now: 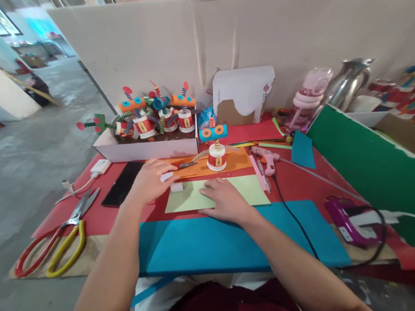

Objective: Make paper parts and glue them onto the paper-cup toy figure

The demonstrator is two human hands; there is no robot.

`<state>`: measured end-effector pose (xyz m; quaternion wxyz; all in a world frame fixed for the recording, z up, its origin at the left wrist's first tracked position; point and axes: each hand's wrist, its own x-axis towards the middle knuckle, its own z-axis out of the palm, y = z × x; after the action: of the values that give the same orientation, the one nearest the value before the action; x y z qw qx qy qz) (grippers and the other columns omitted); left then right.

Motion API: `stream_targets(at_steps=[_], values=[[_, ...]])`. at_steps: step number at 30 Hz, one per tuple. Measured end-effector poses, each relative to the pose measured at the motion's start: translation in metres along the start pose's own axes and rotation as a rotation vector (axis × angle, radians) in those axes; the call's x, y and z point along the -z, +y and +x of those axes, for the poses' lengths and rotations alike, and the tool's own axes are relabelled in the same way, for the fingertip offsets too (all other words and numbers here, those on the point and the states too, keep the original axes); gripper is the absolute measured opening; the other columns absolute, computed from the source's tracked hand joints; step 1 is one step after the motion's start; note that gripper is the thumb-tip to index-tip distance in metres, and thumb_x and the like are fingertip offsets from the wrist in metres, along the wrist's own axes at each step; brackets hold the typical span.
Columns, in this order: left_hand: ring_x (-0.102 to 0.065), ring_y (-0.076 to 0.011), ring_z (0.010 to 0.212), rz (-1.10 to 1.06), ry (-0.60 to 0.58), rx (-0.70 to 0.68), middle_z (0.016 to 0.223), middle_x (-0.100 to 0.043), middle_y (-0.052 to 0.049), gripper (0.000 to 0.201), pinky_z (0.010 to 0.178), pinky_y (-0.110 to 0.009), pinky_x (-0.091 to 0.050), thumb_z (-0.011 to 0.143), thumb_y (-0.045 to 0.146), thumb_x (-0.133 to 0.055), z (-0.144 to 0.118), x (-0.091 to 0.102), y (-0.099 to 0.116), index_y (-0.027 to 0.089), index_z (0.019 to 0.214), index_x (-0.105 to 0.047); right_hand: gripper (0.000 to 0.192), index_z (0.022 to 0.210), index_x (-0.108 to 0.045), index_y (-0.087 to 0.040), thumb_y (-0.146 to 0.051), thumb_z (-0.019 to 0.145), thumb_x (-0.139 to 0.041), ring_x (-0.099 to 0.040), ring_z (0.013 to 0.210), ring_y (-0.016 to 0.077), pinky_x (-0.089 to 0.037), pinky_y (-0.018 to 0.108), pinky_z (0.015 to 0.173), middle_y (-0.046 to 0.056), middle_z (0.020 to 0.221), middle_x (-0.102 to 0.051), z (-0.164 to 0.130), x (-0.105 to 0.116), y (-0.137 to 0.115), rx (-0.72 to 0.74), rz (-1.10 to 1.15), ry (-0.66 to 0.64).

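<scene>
My left hand is at the left end of a pale green paper sheet, its fingers closed on a small white piece. A second white block lies on the sheet just below. My right hand rests on the sheet with its fingers spread, holding nothing. Behind it, a paper-cup figure with a blue tube head and spring-like folded arms stands on orange paper. A dark-bladed cutter lies left of the figure.
Scissors, a black phone and a white charger lie left. A box holds several figures. A pink glue gun, its cord and a purple power strip are right. Blue paper covers the front.
</scene>
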<state>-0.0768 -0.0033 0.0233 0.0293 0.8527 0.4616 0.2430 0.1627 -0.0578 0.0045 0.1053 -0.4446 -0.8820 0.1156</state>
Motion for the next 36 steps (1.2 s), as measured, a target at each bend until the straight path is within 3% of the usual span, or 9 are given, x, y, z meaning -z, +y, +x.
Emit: stream_targets(at_steps=[4, 9, 16, 21, 26, 28, 31, 34, 36], values=[[-0.057, -0.0233, 0.095, 0.043, -0.209, -0.020, 0.100, -0.071, -0.006, 0.028, 0.087, -0.037, -0.043, 0.081, 0.040, -0.060, -0.002, 0.001, -0.004, 0.020, 0.099, -0.068, 0.050, 0.119, -0.061, -0.019, -0.052, 0.081, -0.060, -0.048, 0.112, 0.0269, -0.037, 0.039, 0.094, 0.012, 0.121, -0.058, 0.000, -0.001, -0.003, 0.017, 0.003, -0.011], [-0.056, -0.0213, 0.093, 0.056, -0.358, -0.003, 0.096, -0.070, -0.004, 0.021, 0.083, -0.033, -0.044, 0.081, 0.024, -0.054, 0.000, -0.004, 0.004, 0.022, 0.097, -0.068, 0.046, 0.116, -0.062, -0.018, -0.049, 0.082, -0.061, -0.049, 0.109, 0.0258, -0.038, 0.038, 0.093, 0.011, 0.117, -0.059, 0.000, -0.001, -0.003, 0.030, 0.007, -0.001], [-0.057, -0.0229, 0.102, 0.219, -0.273, 0.021, 0.107, -0.066, -0.006, 0.025, 0.090, -0.035, -0.045, 0.081, 0.019, -0.051, 0.028, -0.019, 0.014, 0.021, 0.104, -0.060, 0.035, 0.112, -0.064, -0.017, -0.032, 0.080, -0.064, -0.052, 0.104, 0.0238, -0.039, 0.038, 0.091, 0.010, 0.110, -0.062, 0.002, -0.005, -0.001, 0.129, 0.051, -0.002], [-0.057, -0.0243, 0.104, 0.302, -0.257, 0.000, 0.107, -0.065, -0.010, 0.020, 0.092, -0.037, -0.045, 0.083, 0.016, -0.049, 0.039, -0.027, 0.011, 0.018, 0.100, -0.060, 0.033, 0.107, -0.065, -0.016, -0.033, 0.079, -0.064, -0.053, 0.102, 0.0239, -0.040, 0.036, 0.089, 0.010, 0.108, -0.063, 0.002, -0.007, -0.001, 0.171, 0.046, -0.010], [-0.056, -0.0231, 0.107, 0.132, -0.111, 0.066, 0.114, -0.064, -0.008, 0.029, 0.094, -0.037, -0.044, 0.090, 0.031, -0.043, 0.013, 0.001, 0.020, 0.020, 0.109, -0.061, 0.032, 0.108, -0.065, -0.016, -0.033, 0.080, -0.063, -0.052, 0.101, 0.0242, -0.039, 0.037, 0.090, 0.010, 0.106, -0.062, 0.002, -0.005, -0.004, 0.117, 0.033, -0.007], [-0.057, -0.0216, 0.105, 0.007, -0.222, 0.016, 0.110, -0.066, -0.006, 0.030, 0.093, -0.035, -0.045, 0.091, 0.038, -0.043, -0.003, 0.007, 0.037, 0.022, 0.105, -0.063, 0.030, 0.107, -0.065, -0.017, -0.033, 0.081, -0.062, -0.052, 0.100, 0.0238, -0.039, 0.036, 0.089, 0.010, 0.104, -0.062, 0.002, -0.005, -0.006, 0.072, 0.033, -0.009], [-0.058, -0.0219, 0.101, -0.046, -0.440, -0.047, 0.106, -0.066, -0.005, 0.025, 0.086, -0.033, -0.047, 0.087, 0.037, -0.053, -0.026, 0.000, 0.068, 0.023, 0.105, -0.062, 0.027, 0.104, -0.065, -0.017, -0.032, 0.082, -0.062, -0.053, 0.097, 0.0225, -0.038, 0.034, 0.087, 0.009, 0.100, -0.062, 0.002, -0.005, -0.005, 0.049, 0.036, -0.004], [-0.057, -0.0236, 0.097, 0.090, -0.427, 0.011, 0.096, -0.065, -0.008, 0.018, 0.083, -0.035, -0.047, 0.088, 0.022, -0.048, -0.040, -0.014, 0.086, 0.018, 0.097, -0.063, 0.026, 0.105, -0.063, -0.016, -0.028, 0.083, -0.063, -0.052, 0.099, 0.0220, -0.038, 0.034, 0.088, 0.009, 0.103, -0.061, 0.000, -0.004, -0.002, 0.108, 0.042, -0.003], [-0.056, -0.0228, 0.097, 0.107, -0.393, 0.019, 0.095, -0.064, -0.009, 0.021, 0.085, -0.035, -0.046, 0.089, 0.017, -0.042, -0.045, -0.020, 0.087, 0.018, 0.094, -0.063, 0.023, 0.104, -0.063, -0.016, -0.027, 0.084, -0.061, -0.053, 0.100, 0.0215, -0.038, 0.033, 0.087, 0.009, 0.103, -0.062, -0.002, -0.001, -0.001, 0.151, 0.051, -0.018]])
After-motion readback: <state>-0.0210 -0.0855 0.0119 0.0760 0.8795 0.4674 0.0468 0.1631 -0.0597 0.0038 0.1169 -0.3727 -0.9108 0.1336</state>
